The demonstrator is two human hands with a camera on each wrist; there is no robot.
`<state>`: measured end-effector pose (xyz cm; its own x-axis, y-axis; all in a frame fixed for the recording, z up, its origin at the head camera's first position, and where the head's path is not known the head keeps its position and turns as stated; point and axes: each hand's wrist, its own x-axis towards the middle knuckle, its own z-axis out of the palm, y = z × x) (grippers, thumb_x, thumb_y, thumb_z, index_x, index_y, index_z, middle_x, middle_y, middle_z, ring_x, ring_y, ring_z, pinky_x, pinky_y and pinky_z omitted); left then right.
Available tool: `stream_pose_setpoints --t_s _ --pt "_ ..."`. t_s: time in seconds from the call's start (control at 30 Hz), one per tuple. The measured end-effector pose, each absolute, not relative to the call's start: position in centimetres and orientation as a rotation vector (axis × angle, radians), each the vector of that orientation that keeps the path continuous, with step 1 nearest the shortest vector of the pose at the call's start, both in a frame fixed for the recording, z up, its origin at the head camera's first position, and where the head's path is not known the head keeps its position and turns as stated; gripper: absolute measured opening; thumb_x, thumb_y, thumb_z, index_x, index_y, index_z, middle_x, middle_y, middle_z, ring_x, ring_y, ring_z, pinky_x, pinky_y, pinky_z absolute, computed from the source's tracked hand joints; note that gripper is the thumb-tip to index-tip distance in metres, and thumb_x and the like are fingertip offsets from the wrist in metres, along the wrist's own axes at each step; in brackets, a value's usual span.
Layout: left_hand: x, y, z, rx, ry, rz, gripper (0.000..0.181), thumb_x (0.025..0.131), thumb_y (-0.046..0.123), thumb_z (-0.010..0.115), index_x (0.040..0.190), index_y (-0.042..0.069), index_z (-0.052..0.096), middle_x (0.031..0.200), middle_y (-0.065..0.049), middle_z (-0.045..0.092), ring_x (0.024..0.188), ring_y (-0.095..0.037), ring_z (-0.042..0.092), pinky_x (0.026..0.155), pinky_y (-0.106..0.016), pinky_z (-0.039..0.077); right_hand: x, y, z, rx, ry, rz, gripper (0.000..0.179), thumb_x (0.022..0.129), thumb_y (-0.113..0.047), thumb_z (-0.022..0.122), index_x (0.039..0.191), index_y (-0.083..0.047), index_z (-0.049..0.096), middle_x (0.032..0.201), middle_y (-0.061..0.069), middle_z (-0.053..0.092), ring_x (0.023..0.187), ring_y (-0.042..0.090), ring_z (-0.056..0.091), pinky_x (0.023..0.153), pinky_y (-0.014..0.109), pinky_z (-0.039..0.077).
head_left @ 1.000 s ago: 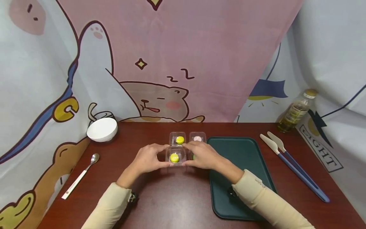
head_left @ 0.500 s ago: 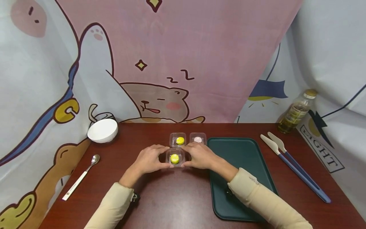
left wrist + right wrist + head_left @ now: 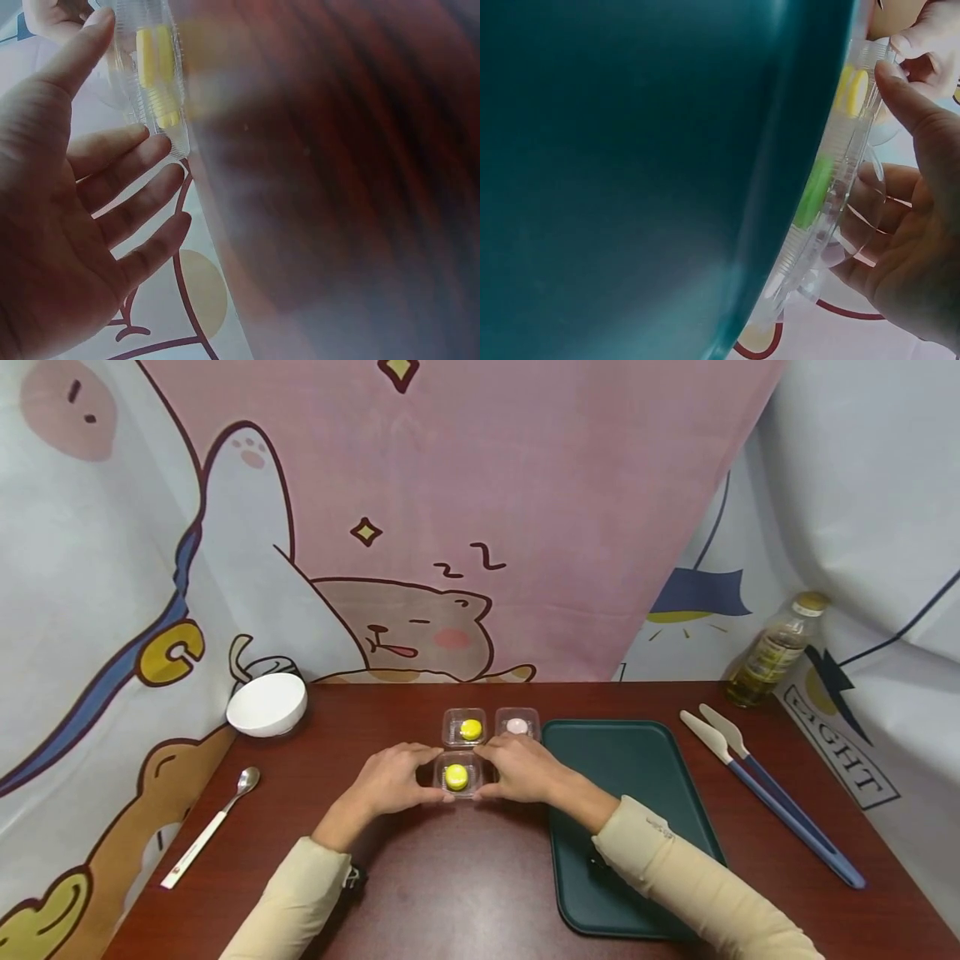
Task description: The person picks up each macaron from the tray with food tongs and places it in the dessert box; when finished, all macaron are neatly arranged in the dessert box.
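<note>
A lidded clear plastic box (image 3: pixel 459 792) with a yellow macaron (image 3: pixel 456 777) inside sits on the table between both hands. My left hand (image 3: pixel 390 777) holds its left corners, thumb at the near edge and index finger at the far one; the other fingers stretch out loosely in the left wrist view. Opposite, my right hand (image 3: pixel 525 770) holds the right corners the same way. Behind stand a second box (image 3: pixel 452 729) with a yellow macaron and a third (image 3: pixel 532 717) with a pale pink one. A green macaron (image 3: pixel 814 192) in its box shows in the right wrist view, hidden under my right hand from the head.
A dark green tray (image 3: pixel 622 893) lies just right of the boxes, below my right forearm. Blue-handled tongs (image 3: pixel 787 810) and an oil bottle (image 3: pixel 772 652) are farther right. On the left are a white bowl (image 3: pixel 267 706) and a spoon (image 3: pixel 212 828).
The near box has come down slightly and looks a little smaller, with both hands still at its corners. My right forearm has shifted slightly left. The other boxes stay put.
</note>
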<state>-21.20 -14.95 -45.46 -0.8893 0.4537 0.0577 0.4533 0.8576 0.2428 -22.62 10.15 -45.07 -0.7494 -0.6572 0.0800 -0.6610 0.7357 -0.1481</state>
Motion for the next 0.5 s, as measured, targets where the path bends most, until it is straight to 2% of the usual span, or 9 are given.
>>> stream_pose_setpoints --t_s 0.5 --pt "-21.47 -14.82 -45.63 0.738 2.974 0.444 0.081 0.073 0.063 0.082 0.135 0.012 0.067 0.129 -0.005 0.072 0.119 -0.025 0.067 0.097 -0.046 0.055 -22.52 10.01 -45.35 1.12 -2.896 0.197 0.075 0.08 -0.062 0.077 0.133 -0.009 0.066 0.119 0.007 0.072 0.113 0.023 0.065 0.103 0.042 0.052"
